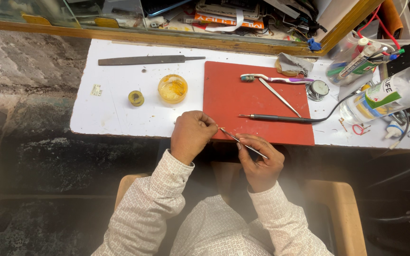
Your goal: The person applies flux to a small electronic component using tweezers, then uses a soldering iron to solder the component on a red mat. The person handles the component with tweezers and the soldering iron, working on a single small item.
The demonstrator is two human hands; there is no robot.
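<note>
While right fingers clamp one tweezers, left fingers pinch together; one red mat.

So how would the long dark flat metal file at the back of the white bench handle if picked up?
The long dark flat metal file looks rigid and probably heavy for its slimness. Lying flat, it shouldn't roll; its narrow tang end might slip.

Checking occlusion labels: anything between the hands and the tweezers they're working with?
Nothing visible. Right hand holds the tweezers directly; their tip meets the left hand fingertips at the red mat edge. Whatever is pinched there is too small to tell.
</note>
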